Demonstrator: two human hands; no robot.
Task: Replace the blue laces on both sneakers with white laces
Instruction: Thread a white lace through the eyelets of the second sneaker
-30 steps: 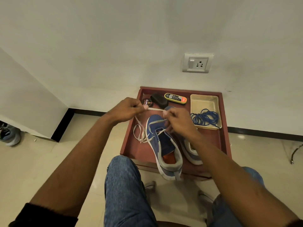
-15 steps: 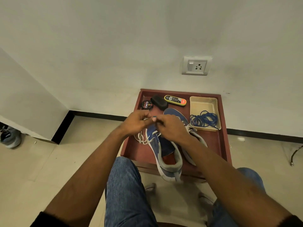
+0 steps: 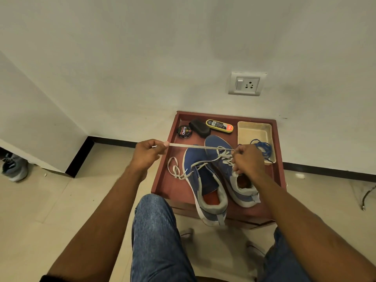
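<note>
Two blue sneakers stand side by side on a dark red tray (image 3: 162, 186). The left sneaker (image 3: 203, 180) has a loose white lace (image 3: 177, 169) spilling onto the tray. My left hand (image 3: 145, 153) pinches one end of another white lace (image 3: 195, 147), stretched taut across to my right hand (image 3: 247, 159). That hand grips the lace at the eyelets of the right sneaker (image 3: 223, 159) and covers its tongue. The removed blue laces (image 3: 263, 148) lie bunched in a cream plastic tray (image 3: 254, 131).
At the tray's far edge lie a round shoe polish tin (image 3: 184, 131), a black brush (image 3: 200, 128) and a yellow polish applicator (image 3: 219, 125). A wall with a socket (image 3: 246, 84) rises behind. My knees (image 3: 152, 220) are below. A grey shoe (image 3: 14, 165) sits far left.
My hands were together over the left sneaker; they have now pulled apart, the left hand moving left and the right hand right, drawing the white lace taut over the right sneaker.
</note>
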